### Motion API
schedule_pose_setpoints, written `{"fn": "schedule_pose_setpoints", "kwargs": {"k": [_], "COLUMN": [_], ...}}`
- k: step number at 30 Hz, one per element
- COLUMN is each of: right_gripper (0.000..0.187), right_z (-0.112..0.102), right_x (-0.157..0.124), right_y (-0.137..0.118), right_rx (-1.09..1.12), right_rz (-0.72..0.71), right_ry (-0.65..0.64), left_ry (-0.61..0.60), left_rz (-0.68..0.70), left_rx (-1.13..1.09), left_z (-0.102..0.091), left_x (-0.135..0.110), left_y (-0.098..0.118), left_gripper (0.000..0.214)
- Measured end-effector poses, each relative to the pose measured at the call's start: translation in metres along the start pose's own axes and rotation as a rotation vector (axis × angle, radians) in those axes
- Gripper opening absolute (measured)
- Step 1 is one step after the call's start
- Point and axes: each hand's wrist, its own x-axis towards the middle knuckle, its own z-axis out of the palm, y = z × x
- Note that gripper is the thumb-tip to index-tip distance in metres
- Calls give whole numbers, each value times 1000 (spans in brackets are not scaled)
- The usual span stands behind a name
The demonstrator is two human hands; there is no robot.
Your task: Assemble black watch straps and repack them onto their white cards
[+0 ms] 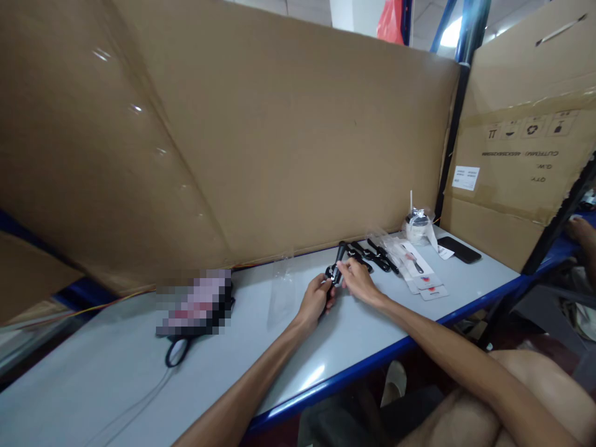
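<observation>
Both my hands meet over the grey table (93,385) near its middle. My left hand (315,299) is closed around the lower end of a black watch with a strap (338,257). My right hand (357,279) pinches the same watch at its body, fingers pressed together. Just right of my hands lie several more black watches (377,254) in a row on the table. Beyond them lie clear plastic sleeves with red-and-white cards (421,273).
A tall cardboard wall (279,136) backs the table. A cardboard box (526,136) stands at the right. A roll of tape (416,226) and a black phone (459,249) sit at the far right. A blurred dark object (195,307) with a loop lies left. An empty clear bag (282,288) lies nearby.
</observation>
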Motion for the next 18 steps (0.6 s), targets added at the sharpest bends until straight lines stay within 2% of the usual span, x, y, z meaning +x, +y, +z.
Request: {"fn": "schedule_pose_setpoints", "kwargs": {"k": [5, 9, 12, 15, 18], "right_gripper": [34, 49, 54, 55, 63], "right_z": [3, -6, -28, -62, -98], "right_x": [0, 8, 15, 17, 12], "right_y": [5, 8, -1, -13, -21], "right_rx": [19, -17, -74, -145, -212], "right_rz": [106, 25, -100, -223, -263], "right_ry": [48, 17, -44, -3, 35], "left_ry": [-102, -136, -92, -46, -3], "left_rz": [-37, -63, -86, -107, -115], "left_rx": [-78, -148, -235, -283, -306], "left_z": [7, 7, 4, 2, 3], "left_x": [-6, -5, -4, -5, -7], "left_y": [4, 7, 9, 9, 8], "left_gripper": [34, 36, 39, 37, 36]}}
